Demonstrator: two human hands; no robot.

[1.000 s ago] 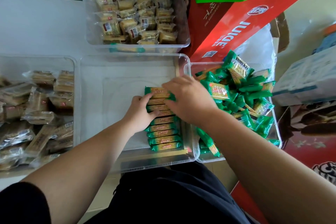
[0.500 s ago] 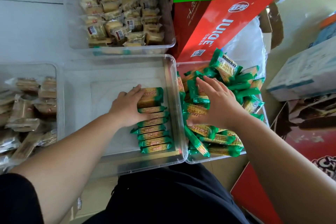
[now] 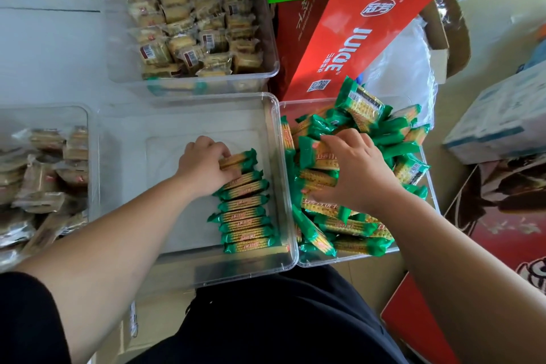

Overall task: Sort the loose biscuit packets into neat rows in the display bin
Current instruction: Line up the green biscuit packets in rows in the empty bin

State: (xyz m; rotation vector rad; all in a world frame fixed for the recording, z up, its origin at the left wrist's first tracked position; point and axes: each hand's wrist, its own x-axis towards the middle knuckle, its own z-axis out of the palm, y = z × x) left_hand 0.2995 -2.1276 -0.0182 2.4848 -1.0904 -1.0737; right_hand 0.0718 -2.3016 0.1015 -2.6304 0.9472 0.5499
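pinching the end green-wrapped biscuit packet (image 3: 240, 160) inside the clear plastic display bin (image 3: 165, 127), my left hand (image 3: 204, 170) is risking skewing the row (image 3: 245, 216); my right hand (image 3: 354, 174) is spreading over loose packets (image 3: 348, 226) beside the bin, grip unclear.

The person wears a black short sleeve (image 3: 26, 319) on the left upper arm, seen below and left of the clear bin (image 3: 189, 270). Both forearms are uncovered down to the left hand (image 3: 204, 167) and right hand (image 3: 354, 174). Plain black clothing (image 3: 280, 319) covers the lap just below the bin's near rim.
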